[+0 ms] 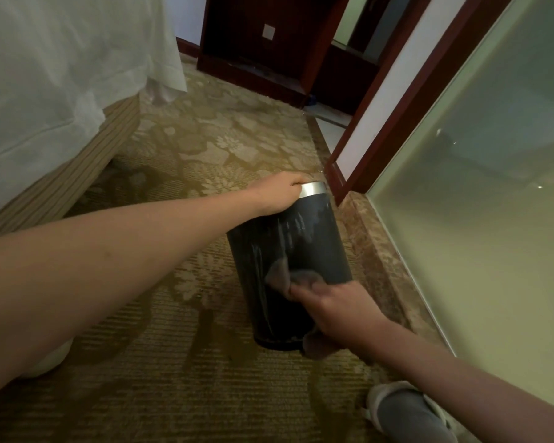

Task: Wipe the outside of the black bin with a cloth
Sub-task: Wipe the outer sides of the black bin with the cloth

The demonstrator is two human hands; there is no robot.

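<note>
At five o'clock my foot (406,410) sits in a grey sock and a pale slipper on the ribbed, flower-patterned carpet (205,139). Just beyond it my right hand (339,310), arm stretched forward, is clenched round a soft brownish cloth (285,276) bunched against the lower side of the black bin (301,247); a loose tail hangs under my wrist. The bin is a smooth, glossy cylinder at the middle of the view, base on the carpet, its wall streaked with pale smears (they catch the light). My left arm reaches in from nine o'clock, and my left hand (282,193) grasps the brushed-metal band (314,188) round the bin's top, fingers curled over the edge. At three o'clock a mottled stone sill (375,251) runs under frosted glass (477,203). At ten o'clock a white sheet (45,75) drapes a striped bed base (77,164); at twelve stands dark reddish wood panelling (243,33).
</note>
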